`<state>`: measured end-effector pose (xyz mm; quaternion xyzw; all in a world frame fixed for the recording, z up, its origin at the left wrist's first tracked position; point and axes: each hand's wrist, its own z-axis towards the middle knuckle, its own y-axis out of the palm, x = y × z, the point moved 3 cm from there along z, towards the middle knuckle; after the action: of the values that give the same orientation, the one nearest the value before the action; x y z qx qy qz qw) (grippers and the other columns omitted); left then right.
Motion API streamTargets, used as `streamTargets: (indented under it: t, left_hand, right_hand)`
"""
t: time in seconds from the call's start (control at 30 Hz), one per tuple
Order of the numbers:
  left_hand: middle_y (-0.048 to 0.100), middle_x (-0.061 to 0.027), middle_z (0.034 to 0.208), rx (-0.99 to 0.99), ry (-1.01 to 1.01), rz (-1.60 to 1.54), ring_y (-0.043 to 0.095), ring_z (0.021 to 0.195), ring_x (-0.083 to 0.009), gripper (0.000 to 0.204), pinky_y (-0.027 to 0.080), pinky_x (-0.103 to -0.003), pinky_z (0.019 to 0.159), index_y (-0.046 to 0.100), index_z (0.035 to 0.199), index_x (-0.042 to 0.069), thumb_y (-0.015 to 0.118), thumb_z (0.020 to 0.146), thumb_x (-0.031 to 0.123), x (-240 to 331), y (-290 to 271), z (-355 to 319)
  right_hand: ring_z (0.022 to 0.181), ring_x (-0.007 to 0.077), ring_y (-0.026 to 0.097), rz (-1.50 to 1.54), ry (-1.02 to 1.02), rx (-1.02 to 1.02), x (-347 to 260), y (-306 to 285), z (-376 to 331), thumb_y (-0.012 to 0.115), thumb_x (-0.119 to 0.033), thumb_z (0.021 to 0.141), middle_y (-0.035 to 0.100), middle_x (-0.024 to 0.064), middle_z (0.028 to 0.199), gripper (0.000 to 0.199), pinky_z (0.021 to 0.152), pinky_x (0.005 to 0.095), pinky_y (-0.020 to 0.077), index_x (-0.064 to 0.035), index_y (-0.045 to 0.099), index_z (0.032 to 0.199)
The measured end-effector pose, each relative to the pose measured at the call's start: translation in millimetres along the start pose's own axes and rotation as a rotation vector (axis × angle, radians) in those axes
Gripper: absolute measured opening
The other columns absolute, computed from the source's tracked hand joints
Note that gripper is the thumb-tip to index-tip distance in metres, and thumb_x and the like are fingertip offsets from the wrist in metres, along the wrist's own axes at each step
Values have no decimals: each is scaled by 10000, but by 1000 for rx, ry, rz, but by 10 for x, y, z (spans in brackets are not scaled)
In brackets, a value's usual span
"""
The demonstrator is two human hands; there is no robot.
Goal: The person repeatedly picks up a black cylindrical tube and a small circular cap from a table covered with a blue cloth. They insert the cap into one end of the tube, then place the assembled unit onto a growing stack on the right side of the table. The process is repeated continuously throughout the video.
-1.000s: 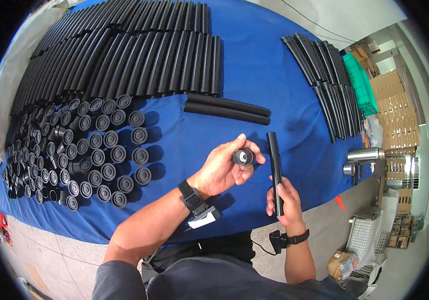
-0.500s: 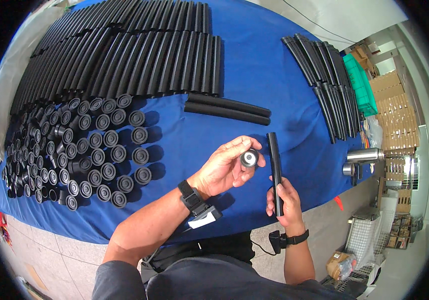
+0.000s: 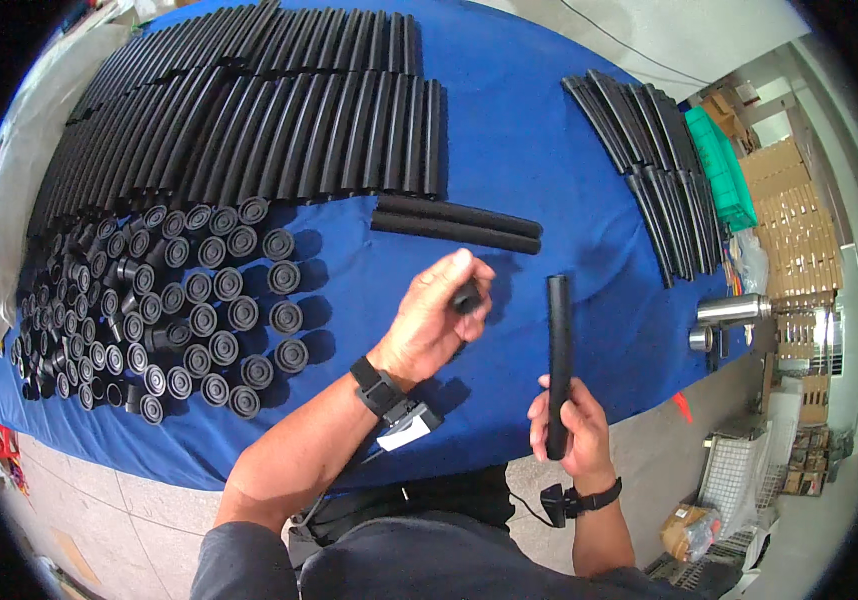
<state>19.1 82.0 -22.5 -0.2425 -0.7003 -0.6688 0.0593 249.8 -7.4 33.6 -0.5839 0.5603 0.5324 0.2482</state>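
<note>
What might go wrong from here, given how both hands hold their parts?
The small black part, partly hidden in the left hand, might slip. The right hand grips the black tube near one end, so the free end could swing. The two loose tubes on the blue cloth might roll if bumped.

Lighting bright; shadows fall rightward of the black caps (image 3: 284, 277) onto blue cloth (image 3: 509, 120); fisheye distortion bends the outer edges.
</note>
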Motion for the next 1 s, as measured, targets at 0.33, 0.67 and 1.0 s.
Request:
streamTargets:
  t: [0.33, 0.67, 1.0]
  left_hand:
    - [487, -28, 792, 66, 1, -84, 485, 726, -183, 561, 417, -325, 643, 636, 921, 98, 458, 1026, 620, -17, 38, 3]
    - [542, -50, 758, 59, -41, -252, 556, 676, -199, 605, 497, -352, 615, 642, 845, 82, 438, 1032, 620, 30, 16, -9]
    - [510, -25, 659, 208, 36, -73, 542, 516, -181, 520, 481, -334, 494, 581, 778, 91, 485, 1056, 521, -12, -8, -32]
  right_hand:
    - [569, 87, 514, 1, 271, -150, 308, 509, -77, 476, -326, 1093, 550, 30, 871, 456, 442, 224, 429, -27, 457, 1436]
    - [563, 80, 503, -5, 365, -103, 318, 548, -89, 460, -302, 1101, 548, 29, 855, 406, 436, 227, 421, -38, 487, 1408]
    - [524, 53, 480, -265, 325, -34, 291, 552, -101, 500, -283, 1091, 537, 3, 806, 301, 424, 209, 390, -41, 531, 1268]
